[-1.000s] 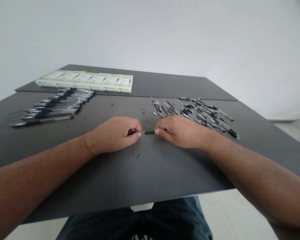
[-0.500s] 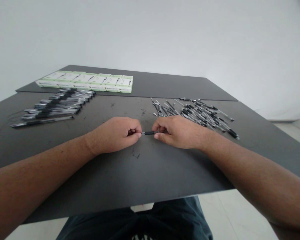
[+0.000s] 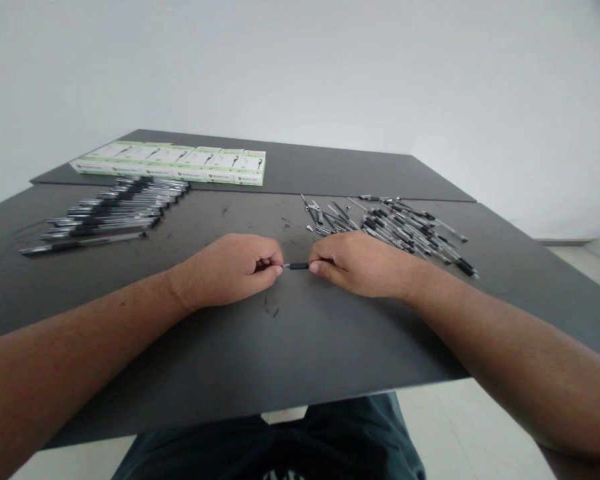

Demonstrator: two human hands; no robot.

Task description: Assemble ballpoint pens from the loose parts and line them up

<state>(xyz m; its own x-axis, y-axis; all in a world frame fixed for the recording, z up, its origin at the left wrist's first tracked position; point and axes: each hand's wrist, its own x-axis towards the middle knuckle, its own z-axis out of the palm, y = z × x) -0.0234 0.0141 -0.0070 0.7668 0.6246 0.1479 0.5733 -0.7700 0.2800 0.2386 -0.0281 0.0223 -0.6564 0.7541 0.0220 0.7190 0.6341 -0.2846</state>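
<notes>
A pen (image 3: 299, 266) with a black grip spans the gap between my two hands, lying level just above or on the dark table; which of the two I cannot tell. My left hand (image 3: 240, 270) pinches its left end between thumb and fingers. On the other end, my right hand (image 3: 355, 263) is closed, fingertips and thumb pressed together by the black grip. Both ends of the pen are hidden inside the fingers. Just beyond my right hand lies a loose heap of pens and pen parts (image 3: 405, 230).
Left of my hands, many pens (image 3: 115, 208) lie side by side in a slanting row. Behind them stands a line of white and green boxes (image 3: 180, 163). The dark table (image 3: 300, 347) has its near edge by my lap, and a wall (image 3: 300, 73) rises behind.
My right thumb and fingers have closed up more tightly and shifted slightly right at the end of the pen. My left hand has stayed in place.
</notes>
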